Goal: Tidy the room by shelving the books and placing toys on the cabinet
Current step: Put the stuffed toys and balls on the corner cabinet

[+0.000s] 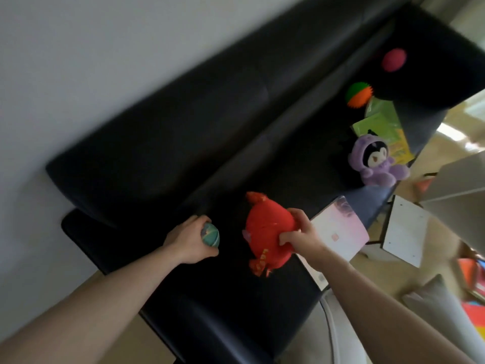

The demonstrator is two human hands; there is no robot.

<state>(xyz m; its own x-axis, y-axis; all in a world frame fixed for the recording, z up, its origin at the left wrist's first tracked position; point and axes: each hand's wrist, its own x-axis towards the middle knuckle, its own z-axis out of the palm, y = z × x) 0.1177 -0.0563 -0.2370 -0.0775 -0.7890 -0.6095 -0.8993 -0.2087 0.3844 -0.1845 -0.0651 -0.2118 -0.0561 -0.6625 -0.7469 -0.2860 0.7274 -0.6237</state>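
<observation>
My left hand [189, 240] is closed around a small teal ball [210, 234] just above the black sofa [162, 143]. My right hand [301, 232] grips a red plush toy [265, 232] by its right side, over the seat. A pale pink book [341, 229] lies on the seat's front edge, partly under my right hand. Further along the seat sit a purple plush toy [375, 161], green books [380, 124], a green-and-orange spiky ball [359, 94] and a pink ball [393, 59].
A white low table or cabinet [404, 229] stands on the wooden floor right of the sofa. Grey cushions [441, 306] and colourful items [472, 274] lie at the lower right. A white wall runs behind the sofa.
</observation>
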